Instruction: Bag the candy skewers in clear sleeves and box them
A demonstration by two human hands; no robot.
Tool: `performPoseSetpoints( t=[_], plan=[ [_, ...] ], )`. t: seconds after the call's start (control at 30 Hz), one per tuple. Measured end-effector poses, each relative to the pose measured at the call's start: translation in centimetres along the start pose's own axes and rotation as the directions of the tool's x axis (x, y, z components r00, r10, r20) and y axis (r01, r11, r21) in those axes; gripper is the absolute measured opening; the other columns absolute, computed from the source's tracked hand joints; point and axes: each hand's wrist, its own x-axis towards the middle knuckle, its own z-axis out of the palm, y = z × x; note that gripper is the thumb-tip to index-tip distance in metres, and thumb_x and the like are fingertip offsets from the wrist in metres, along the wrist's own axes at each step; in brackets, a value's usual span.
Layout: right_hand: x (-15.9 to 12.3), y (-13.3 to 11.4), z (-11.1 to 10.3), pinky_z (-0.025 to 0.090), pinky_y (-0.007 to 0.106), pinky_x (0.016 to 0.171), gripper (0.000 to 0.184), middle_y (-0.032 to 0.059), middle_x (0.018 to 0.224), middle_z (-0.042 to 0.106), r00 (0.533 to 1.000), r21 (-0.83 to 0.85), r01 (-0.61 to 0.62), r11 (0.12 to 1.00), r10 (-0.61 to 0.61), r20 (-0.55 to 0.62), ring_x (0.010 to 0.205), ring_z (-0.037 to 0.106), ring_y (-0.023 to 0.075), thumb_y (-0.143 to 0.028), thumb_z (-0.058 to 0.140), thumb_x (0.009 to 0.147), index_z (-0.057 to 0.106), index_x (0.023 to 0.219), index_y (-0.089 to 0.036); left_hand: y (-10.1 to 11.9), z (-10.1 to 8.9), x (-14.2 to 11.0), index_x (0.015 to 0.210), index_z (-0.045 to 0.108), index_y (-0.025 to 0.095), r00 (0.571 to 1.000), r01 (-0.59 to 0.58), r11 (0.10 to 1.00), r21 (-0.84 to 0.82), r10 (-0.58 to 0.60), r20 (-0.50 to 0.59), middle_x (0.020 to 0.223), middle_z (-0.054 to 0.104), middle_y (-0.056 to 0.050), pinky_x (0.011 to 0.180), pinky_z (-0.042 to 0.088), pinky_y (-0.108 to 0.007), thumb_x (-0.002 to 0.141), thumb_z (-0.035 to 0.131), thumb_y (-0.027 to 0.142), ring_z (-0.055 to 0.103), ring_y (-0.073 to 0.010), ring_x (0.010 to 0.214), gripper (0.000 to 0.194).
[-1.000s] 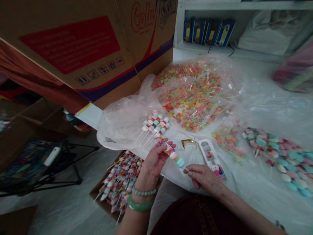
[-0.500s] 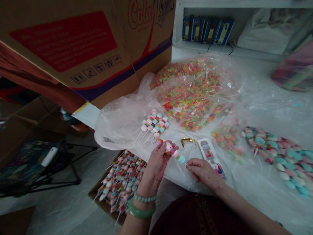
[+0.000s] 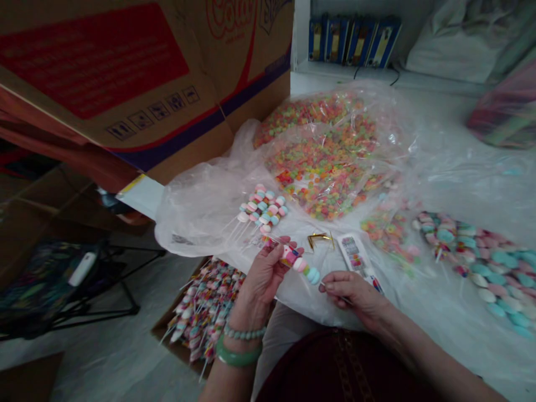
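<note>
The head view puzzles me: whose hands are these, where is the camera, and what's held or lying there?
No robot here: these are one person's bare hands, seen from a camera worn on that person's head, looking forward and down. The left hand holds a pink, white and blue skewer of soft-looking sweets; the right hand pinches its lower end. On the whitish plastic sheet lie similar pastel skewers, thin shiny gold strips, pink, white and turquoise pieces, and a clear bag of small orange and green pieces.

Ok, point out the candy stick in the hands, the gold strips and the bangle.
Candy stick (image 3: 299,264): head view, pale pink middle.
Gold strips (image 3: 320,238): head view, upper strip.
Bangle (image 3: 238,357): head view, front.
</note>
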Motion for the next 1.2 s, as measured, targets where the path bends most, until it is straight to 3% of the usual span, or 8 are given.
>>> performPoseSetpoints(
  t=[0.1, 0.2, 0.27, 0.4, 0.5, 0.77, 1.07, 1.2],
  plan=[
    [0.1, 0.4, 0.5, 0.020, 0.023, 0.047, 0.020, -0.0035, 0.054, 0.045, 0.992, 0.118, -0.068, 0.991, 0.055, 0.113, 0.046, 0.032, 0.0081, -0.031, 0.065, 0.062, 0.063, 0.072, -0.014, 0.2, 0.1, 0.0, 0.094, 0.066, 0.012, 0.999, 0.015, 1.000, 0.020, -0.016, 0.034, 0.084, 0.070, -0.007, 0.070, 0.057, -0.030, 0.066, 0.080, 0.025, 0.069, -0.0219, 0.079, 0.034],
    [0.3, 0.4, 0.9, 0.027, 0.024, 0.052, 0.009, -0.0020, 0.058, 0.048, 0.991, -0.202, 0.092, 0.975, -0.110, -0.080, 0.053, 0.039, 0.0111, -0.025, 0.059, 0.066, 0.057, 0.066, -0.016, 0.3, 0.1, 0.3, 0.091, 0.066, 0.012, 1.000, 0.004, 0.998, 0.062, -0.004, 0.007, 0.080, 0.070, -0.006, 0.067, 0.057, -0.028, 0.066, 0.080, 0.025, 0.068, -0.0194, 0.073, 0.031],
    [0.3, 0.2, 0.9, 0.030, 0.026, 0.059, 0.010, 0.0005, 0.064, 0.051, 0.899, -0.600, 0.225, 0.767, -0.401, -0.175, 0.062, 0.044, 0.0141, -0.020, 0.053, 0.073, 0.055, 0.065, -0.017, 0.3, 0.1, 0.5, 0.089, 0.066, 0.011, 1.000, -0.016, 0.996, 0.090, 0.018, -0.025, 0.078, 0.069, -0.005, 0.066, 0.056, -0.026, 0.066, 0.080, 0.023, 0.068, -0.0176, 0.071, 0.030],
    [0.5, 0.2, 0.6, 0.030, 0.030, 0.065, 0.022, 0.0054, 0.071, 0.053, 0.631, -0.962, 0.259, 0.087, -0.769, 0.101, 0.070, 0.045, 0.0178, -0.009, 0.043, 0.084, 0.057, 0.068, -0.016, -0.1, 0.4, 0.7, 0.089, 0.065, 0.011, 0.995, -0.043, 0.994, 0.102, 0.051, -0.082, 0.079, 0.069, -0.005, 0.066, 0.054, -0.022, 0.065, 0.080, 0.022, 0.067, -0.0151, 0.071, 0.031],
    [0.6, 0.3, 0.8, 0.030, 0.031, 0.064, 0.025, 0.0062, 0.070, 0.054, 0.607, -0.958, 0.278, -0.066, -0.761, 0.229, 0.069, 0.045, 0.0182, -0.005, 0.041, 0.084, 0.057, 0.069, -0.016, -0.5, 0.7, 0.7, 0.089, 0.065, 0.012, 0.993, -0.071, 0.993, 0.099, 0.079, -0.087, 0.083, 0.069, -0.005, 0.066, 0.054, -0.022, 0.066, 0.080, 0.022, 0.067, -0.0150, 0.072, 0.030],
    [1.1, -0.2, 1.4, 0.032, 0.022, 0.056, 0.013, -0.0032, 0.060, 0.049, 0.971, -0.497, 0.181, 0.849, -0.234, -0.045, 0.059, 0.045, 0.0115, -0.021, 0.049, 0.078, 0.058, 0.069, -0.018, -0.9, 0.1, 0.9, 0.090, 0.065, 0.013, 0.997, -0.067, 0.997, -0.026, 0.066, -0.036, 0.087, 0.070, -0.007, 0.075, 0.055, -0.026, 0.069, 0.078, 0.023, 0.067, -0.0173, 0.081, 0.026],
    [1.8, -0.1, 1.0, 0.025, 0.022, 0.048, 0.016, -0.0038, 0.056, 0.046, 0.995, -0.005, 0.095, 0.995, -0.095, -0.016, 0.049, 0.035, 0.0083, -0.030, 0.061, 0.068, 0.060, 0.071, -0.014, -0.9, 0.4, 0.8, 0.090, 0.066, 0.012, 1.000, 0.005, 0.992, 0.127, -0.003, -0.017, 0.082, 0.069, -0.006, 0.070, 0.055, -0.026, 0.064, 0.082, 0.028, 0.068, -0.0189, 0.076, 0.035],
    [1.9, 0.2, 0.4, 0.029, 0.023, 0.053, 0.009, -0.0013, 0.061, 0.050, 0.971, -0.290, 0.187, 0.938, -0.221, -0.087, 0.055, 0.042, 0.0112, -0.024, 0.056, 0.072, 0.058, 0.070, -0.016, -0.8, 0.0, 0.8, 0.088, 0.067, 0.010, 1.000, 0.027, 0.991, 0.128, -0.027, 0.001, 0.080, 0.069, -0.007, 0.071, 0.055, -0.027, 0.065, 0.081, 0.030, 0.067, -0.0182, 0.073, 0.034]
  ],
)
